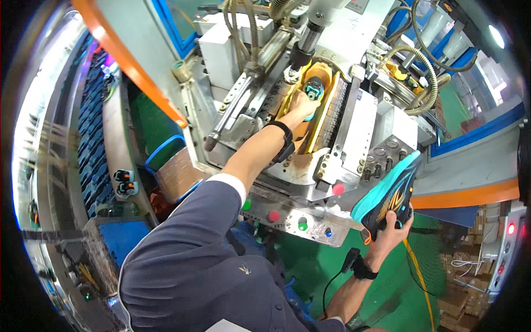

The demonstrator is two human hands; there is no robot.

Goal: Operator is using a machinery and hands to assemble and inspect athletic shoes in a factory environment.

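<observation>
My left hand (pixel 302 104) reaches into the yellow-lined slot of a shoe press, its fingers closed on a dark shoe (pixel 315 87) with teal parts. That shoe sits between the slot's yellow pads (pixel 329 114), under a metal ram (pixel 306 45); my hand hides its near part. Off to the right, clear of the machine, my right hand (pixel 394 231) grips a sneaker (pixel 394 191) by its black upper with orange markings. The sneaker is tilted, its teal sole facing up and left, with an orange loop at its lower end.
A panel with coloured buttons (pixel 302 223) runs along the press's front edge. Orange-edged guards (pixel 130 63) flank the machine. At left stands a conveyor (pixel 113 144) carrying a small dark-and-teal item (pixel 125 183). A yellow cable (pixel 421 282) crosses the green floor at right.
</observation>
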